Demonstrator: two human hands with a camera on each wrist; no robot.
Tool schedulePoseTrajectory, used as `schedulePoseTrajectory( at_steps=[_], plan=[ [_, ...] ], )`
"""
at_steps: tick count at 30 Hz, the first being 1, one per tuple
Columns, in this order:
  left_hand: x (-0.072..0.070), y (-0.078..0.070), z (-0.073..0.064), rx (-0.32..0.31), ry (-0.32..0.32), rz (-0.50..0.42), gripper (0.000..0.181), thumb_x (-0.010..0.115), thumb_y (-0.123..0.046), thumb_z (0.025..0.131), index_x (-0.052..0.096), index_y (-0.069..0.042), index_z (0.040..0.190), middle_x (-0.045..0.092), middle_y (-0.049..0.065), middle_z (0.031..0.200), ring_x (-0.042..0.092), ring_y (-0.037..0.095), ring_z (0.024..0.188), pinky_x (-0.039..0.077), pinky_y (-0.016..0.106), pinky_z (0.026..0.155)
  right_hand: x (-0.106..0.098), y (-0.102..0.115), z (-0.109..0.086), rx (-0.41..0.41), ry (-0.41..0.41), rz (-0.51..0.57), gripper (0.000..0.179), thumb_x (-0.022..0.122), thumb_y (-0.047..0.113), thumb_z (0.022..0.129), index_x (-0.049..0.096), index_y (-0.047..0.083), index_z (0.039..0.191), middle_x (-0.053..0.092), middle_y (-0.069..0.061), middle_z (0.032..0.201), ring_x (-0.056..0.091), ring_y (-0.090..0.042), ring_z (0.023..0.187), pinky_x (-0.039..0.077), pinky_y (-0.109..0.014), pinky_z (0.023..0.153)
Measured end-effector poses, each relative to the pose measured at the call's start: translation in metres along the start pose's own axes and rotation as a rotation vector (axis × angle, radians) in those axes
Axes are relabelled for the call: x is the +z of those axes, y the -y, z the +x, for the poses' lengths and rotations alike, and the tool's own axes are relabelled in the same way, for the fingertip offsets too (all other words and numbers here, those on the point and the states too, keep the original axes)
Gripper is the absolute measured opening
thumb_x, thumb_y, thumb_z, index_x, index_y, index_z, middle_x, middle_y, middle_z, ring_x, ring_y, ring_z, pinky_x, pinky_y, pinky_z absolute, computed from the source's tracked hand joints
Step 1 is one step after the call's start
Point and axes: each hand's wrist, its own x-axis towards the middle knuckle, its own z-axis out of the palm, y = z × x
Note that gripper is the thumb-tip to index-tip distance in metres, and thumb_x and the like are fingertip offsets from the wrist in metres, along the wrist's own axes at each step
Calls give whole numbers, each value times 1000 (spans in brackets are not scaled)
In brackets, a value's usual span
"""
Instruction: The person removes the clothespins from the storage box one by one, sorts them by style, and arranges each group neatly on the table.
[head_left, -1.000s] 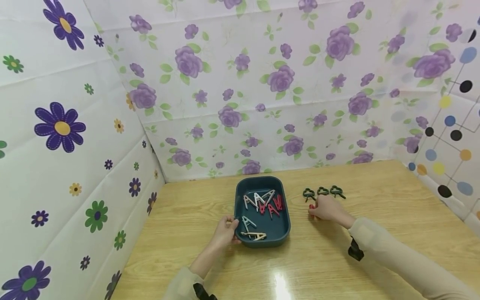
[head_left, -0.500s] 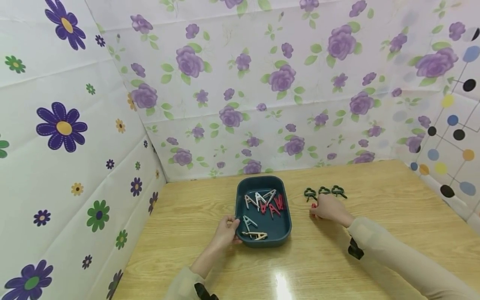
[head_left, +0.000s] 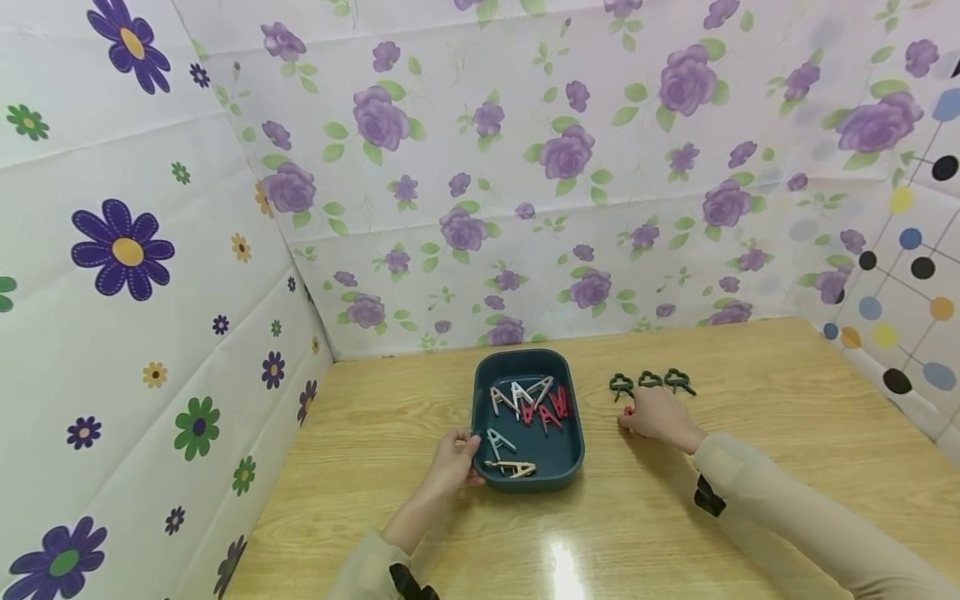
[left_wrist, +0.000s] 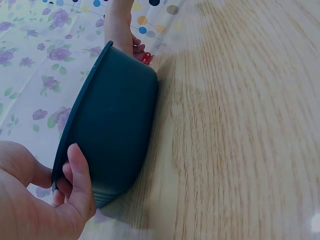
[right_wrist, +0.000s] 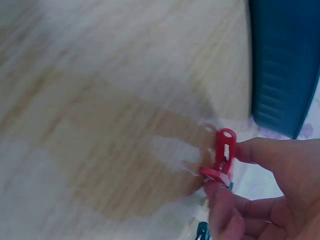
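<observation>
Clothespin [right_wrist: 220, 150], red and slotted at one end, sits pinched between the thumb and fingertips of my right hand [head_left: 663, 417], just above or on the worktop [head_left: 375, 417]; I cannot tell whether it touches the wood. Seen from my head, that red piece lies at three o'clock of the dark teal bin [left_wrist: 112, 115], near its side but apart from it. My left hand [head_left: 450, 462] pinches the bin's rim at eight o'clock, thumb and fingers bent over the edge. Three dark green cloud-topped clips [head_left: 649, 374] lie in a row just beyond my right hand, spread from about eleven to one o'clock of it. Within the bin, a pale pinkish clip [head_left: 495, 402] and a white clip [head_left: 517, 392] sit near eleven o'clock, with a greyish clip [head_left: 542, 390] slanting at one. Three red clips [head_left: 549, 417] gather from twelve round to two o'clock, some overlapping their neighbours. A light blue clip [head_left: 497, 442] lies at eight o'clock and a beige clip [head_left: 517, 469] close to the wall between six and seven. Past the far edge, at twelve o'clock, hangs a sheet [head_left: 442, 175] printed with purple roses.
</observation>
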Motion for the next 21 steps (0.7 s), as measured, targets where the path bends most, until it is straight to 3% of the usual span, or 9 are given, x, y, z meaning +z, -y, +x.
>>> schedulePoseTrajectory(
  at_steps=[6, 12, 16, 21],
  plan=[
    [0, -2, -2, -6, -7, 7, 22, 41, -20, 105, 42, -2, 118, 59, 12, 92, 53, 10, 58, 55, 24, 54, -6, -2, 1, 1, 24, 23, 42, 56, 23, 92, 57, 14, 51, 39, 6, 40, 26, -7, 40, 18, -20, 40],
    [0, -4, -3, -3, -12, 3, 21, 41, -19, 105, 42, -2, 116, 59, 11, 91, 53, 9, 57, 53, 22, 52, -16, 0, 0, 2, -24, 27, 47, 56, 23, 93, 40, 16, 49, 22, 8, 44, 17, -7, 42, 14, -20, 39],
    [-1, -3, -2, 3, -6, 3, 19, 41, -19, 105, 42, -2, 114, 59, 11, 89, 53, 8, 57, 53, 21, 52, -18, 3, 2, -14, -33, 60, 41, 57, 24, 95, 44, 13, 58, 29, 5, 47, 22, -8, 43, 19, -21, 40],
    [0, -2, -2, 5, 0, 2, 17, 41, -18, 105, 42, -3, 113, 58, 10, 88, 52, 8, 57, 52, 20, 51, -16, 4, 4, -59, -50, 104, 17, 51, 19, 96, 56, 6, 87, 51, -2, 59, 41, -12, 46, 31, -24, 43]
  ],
)
